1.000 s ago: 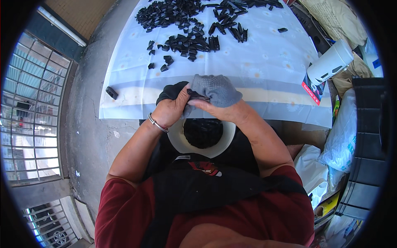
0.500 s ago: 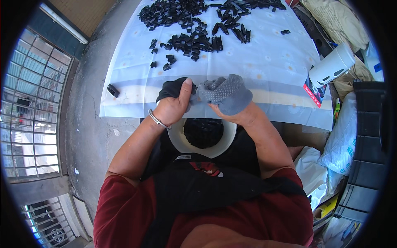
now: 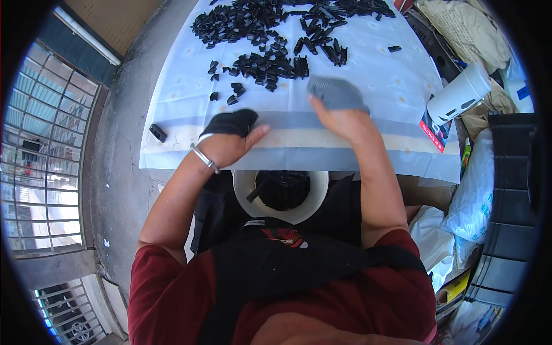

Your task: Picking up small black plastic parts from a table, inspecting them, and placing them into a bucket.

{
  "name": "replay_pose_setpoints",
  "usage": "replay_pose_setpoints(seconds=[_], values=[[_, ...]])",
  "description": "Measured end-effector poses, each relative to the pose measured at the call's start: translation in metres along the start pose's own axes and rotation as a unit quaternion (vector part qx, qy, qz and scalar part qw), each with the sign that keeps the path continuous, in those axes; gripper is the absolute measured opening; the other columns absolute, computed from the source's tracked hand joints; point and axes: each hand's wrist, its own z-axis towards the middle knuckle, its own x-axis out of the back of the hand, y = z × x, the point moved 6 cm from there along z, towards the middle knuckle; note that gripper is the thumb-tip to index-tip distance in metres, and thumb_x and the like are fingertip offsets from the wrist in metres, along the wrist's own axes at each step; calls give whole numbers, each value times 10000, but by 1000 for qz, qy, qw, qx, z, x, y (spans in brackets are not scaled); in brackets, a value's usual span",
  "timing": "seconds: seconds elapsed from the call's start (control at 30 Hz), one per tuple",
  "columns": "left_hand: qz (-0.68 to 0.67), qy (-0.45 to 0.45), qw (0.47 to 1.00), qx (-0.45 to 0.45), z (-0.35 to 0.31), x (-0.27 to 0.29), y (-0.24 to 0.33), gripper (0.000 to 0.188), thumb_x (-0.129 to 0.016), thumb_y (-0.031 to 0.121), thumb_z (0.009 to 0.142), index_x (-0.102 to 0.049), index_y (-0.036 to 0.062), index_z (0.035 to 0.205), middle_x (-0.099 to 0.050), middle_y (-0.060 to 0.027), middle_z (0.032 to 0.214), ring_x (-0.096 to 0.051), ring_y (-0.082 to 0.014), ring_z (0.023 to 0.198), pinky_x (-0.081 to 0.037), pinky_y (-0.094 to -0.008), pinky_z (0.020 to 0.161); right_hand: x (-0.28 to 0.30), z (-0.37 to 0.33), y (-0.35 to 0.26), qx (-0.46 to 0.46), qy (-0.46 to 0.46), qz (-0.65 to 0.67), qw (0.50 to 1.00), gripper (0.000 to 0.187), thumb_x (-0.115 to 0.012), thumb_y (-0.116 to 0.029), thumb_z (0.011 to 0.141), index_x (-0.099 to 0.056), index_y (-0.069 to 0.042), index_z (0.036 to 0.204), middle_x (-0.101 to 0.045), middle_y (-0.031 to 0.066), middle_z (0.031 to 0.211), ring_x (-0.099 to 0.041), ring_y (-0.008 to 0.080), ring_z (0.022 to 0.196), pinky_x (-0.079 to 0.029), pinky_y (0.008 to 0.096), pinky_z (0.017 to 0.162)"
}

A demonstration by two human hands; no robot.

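My left hand (image 3: 229,137), in a black fingerless-looking covering with the thumb bare, is over the near edge of the table. Its thumb stands apart from the fingers, and I see nothing held. My right hand (image 3: 340,109), in a grey dotted glove, is farther out over the cloth, smeared by motion; its fingers are hidden. The nearest things to it are small black plastic pieces (image 3: 299,68) in a loose pile. Below the table edge, between my forearms, stands a white bucket (image 3: 241,198) with black pieces (image 3: 287,190) inside. One longer black piece (image 3: 260,190) leans against its inner wall.
A pale patterned cloth (image 3: 190,103) covers the table. One black piece (image 3: 158,133) lies alone at its left edge. To the right stand a white cup (image 3: 460,95) and a red-and-black card (image 3: 434,132). Bags (image 3: 474,190) and a black crate (image 3: 509,201) flank the right side.
My hands have come apart. The right one has moved away from me and to the right, while the left shifted slightly left. A longer black piece now shows in the bucket.
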Motion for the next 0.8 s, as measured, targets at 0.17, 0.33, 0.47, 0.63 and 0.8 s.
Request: replay_pose_setpoints(seconds=[0.17,0.33,0.47,0.63,0.8], values=[[116,171,978,-35,59,5,-8,304,-521,249,789,-563,109,1057,-602,-122,905,-583,-266,823,-460,-362,713,-30,76,26,-22,-16,-146,989,225,-506,-225,789,-578,-102,962,-594,149,899,-565,331,830,-451,424,719],[149,223,963,-37,80,-12,-13,206,-512,180,766,-598,113,941,-603,-109,865,-582,-270,805,-474,-370,684,-51,63,9,44,-59,-170,983,238,-527,-266,790,-576,-124,976,-575,140,960,-547,315,902,-439,409,769],[131,190,970,-69,54,-16,-6,223,-515,138,749,-611,107,947,-607,-115,846,-584,-279,799,-471,-373,703,-34,13,13,51,-47,-112,991,274,-530,-257,799,-577,-126,1034,-576,133,996,-523,309,975,-417,384,834],[126,174,974,-66,39,-12,-2,223,-525,112,726,-612,100,931,-601,-141,838,-584,-288,795,-470,-378,707,-34,-24,45,42,25,-29,998,327,-526,-188,800,-552,-148,1124,-559,101,1091,-482,285,1070,-381,369,904],[165,117,979,-18,40,-14,4,191,-548,95,695,-608,90,877,-603,-140,846,-588,-282,810,-471,-377,724,-9,-30,57,27,77,-67,994,315,-544,-137,754,-581,-124,1066,-582,134,1015,-511,308,1003,-394,382,884]])
